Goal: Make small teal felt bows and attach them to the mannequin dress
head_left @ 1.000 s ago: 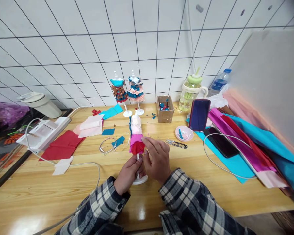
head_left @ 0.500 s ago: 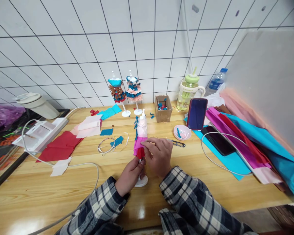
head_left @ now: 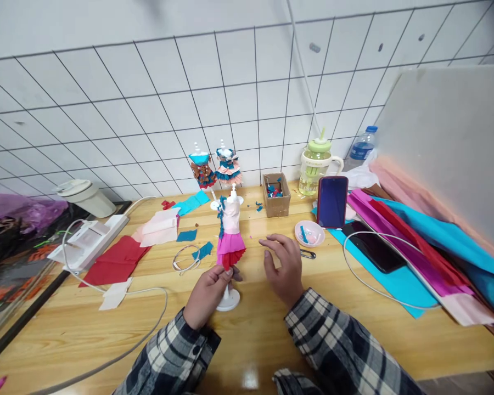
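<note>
A miniature dress form (head_left: 231, 216) stands upright on a white round base (head_left: 229, 300) in the middle of the table. It wears a paper dress with a pale pink top, a magenta skirt layer (head_left: 231, 242) and a red layer (head_left: 235, 257) beneath; teal ruffles run down its left side. My left hand (head_left: 208, 289) is closed at the red hem, around the top of the stand's post, its fingertips partly hidden. To the right, apart from the dress, my right hand (head_left: 284, 266) hangs above the table with curved, separated fingers and nothing in them.
Two dressed forms (head_left: 200, 170) stand by the tiled wall, near a cardboard box (head_left: 276, 196) of scraps. On the right are a pink dish (head_left: 309, 233), snips (head_left: 308, 254), an upright phone (head_left: 331, 202) and coloured paper (head_left: 395, 238). Left lie red paper (head_left: 117, 260), a power strip (head_left: 88, 241) and cable.
My right hand has let go of the magenta skirt and moved off to the right, its fingers spreading. The left hand still grips low on the dress form. The camera view has tilted up.
</note>
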`<state>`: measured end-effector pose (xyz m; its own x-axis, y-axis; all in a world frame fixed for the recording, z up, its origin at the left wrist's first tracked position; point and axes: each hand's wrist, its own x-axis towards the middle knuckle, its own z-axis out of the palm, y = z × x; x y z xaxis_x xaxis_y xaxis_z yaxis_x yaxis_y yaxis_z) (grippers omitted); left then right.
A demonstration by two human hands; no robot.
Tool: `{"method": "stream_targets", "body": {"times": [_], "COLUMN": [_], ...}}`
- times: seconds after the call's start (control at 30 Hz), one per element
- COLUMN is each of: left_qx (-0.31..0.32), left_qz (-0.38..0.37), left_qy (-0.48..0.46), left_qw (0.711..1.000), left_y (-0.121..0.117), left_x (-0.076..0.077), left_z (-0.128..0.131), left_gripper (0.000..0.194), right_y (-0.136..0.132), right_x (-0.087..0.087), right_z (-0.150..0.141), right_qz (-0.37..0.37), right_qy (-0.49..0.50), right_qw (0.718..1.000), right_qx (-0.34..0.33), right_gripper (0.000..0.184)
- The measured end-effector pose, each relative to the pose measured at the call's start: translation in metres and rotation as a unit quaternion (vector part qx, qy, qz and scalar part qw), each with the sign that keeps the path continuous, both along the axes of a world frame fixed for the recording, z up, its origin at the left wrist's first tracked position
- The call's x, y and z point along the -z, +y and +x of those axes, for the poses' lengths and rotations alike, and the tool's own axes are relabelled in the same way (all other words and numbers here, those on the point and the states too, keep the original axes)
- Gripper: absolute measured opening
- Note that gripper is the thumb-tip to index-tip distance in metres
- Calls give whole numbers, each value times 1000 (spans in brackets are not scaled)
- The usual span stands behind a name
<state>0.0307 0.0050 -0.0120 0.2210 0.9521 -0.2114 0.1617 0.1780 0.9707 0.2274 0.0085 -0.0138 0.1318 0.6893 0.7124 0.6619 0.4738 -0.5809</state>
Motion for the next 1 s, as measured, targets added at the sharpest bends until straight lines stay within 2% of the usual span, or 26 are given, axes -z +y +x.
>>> {"method": "stream_targets", "body": {"times": [0.13,0.23,0.33,0.43,0.67,0.8,1.0], "left_qx": [-51,-91,-128,-138,-75,-96,-129], "left_qz": [-1,62,123,120,119,163,201], "left_qy": [38,62,36,13,52,112,160], "left_qw": [998,992,983,983,989,976,958], "left_y": [12,27,47,65,84,100,139], "left_x": [-4,-15,-25,-28,-26,-19,-2], "left_z": [-1,5,10,11,13,19,24], "left_gripper": [47,43,46,54,51,46,33], "right_y": [1,0,0,-1,-8,-8,-6], "right_x": [9,16,19,18,11,10,13], "right_z": [21,29,30,27,17,16,16], "right_qz": [-18,-30,-45,-56,-70,-81,-94], "right_qy": [-17,-22,-13,-8,-22,-28,-41], "right_qw": [999,998,997,995,990,988,986], "right_qx": [-30,-48,-60,-80,-120,-128,-129], "right_gripper": [26,27,29,31,32,32,31]}}
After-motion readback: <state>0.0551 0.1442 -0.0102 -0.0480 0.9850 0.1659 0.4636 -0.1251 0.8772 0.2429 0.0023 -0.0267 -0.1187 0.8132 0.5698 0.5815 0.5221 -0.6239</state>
